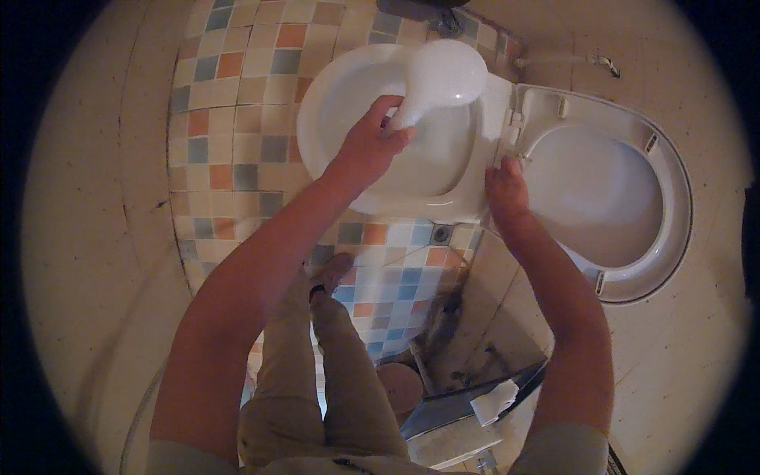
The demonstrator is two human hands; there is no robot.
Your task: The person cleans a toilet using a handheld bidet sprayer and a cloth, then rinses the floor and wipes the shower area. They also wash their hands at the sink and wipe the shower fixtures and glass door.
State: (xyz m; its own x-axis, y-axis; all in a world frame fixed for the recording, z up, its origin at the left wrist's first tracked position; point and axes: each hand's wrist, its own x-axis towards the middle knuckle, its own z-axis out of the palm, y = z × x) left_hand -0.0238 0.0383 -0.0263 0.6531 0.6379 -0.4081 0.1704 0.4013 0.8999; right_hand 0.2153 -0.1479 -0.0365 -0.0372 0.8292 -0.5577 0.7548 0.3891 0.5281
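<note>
A white, rounded dipper-like vessel (448, 74) with a handle is in my left hand (380, 133), its handle between my thumb and fingers. It is held over the white toilet bowl (314, 124), hiding part of the far rim. My right hand (507, 187) is at the hinge side of the raised toilet seat (671, 219), with its fingers curled. Whether those fingers grip the hinge (514, 122) or only rest against it cannot be made out. Behind the seat, the lid (599, 190) leans back as well.
Multicoloured square tiles (273, 148) cover the floor, with a small drain (441, 234) beside the toilet. A pipe fitting (602, 64) projects from the wall. Below right are a dark-edged shelf (442, 404), a white crumpled item (496, 402) and a round brownish object (401, 387).
</note>
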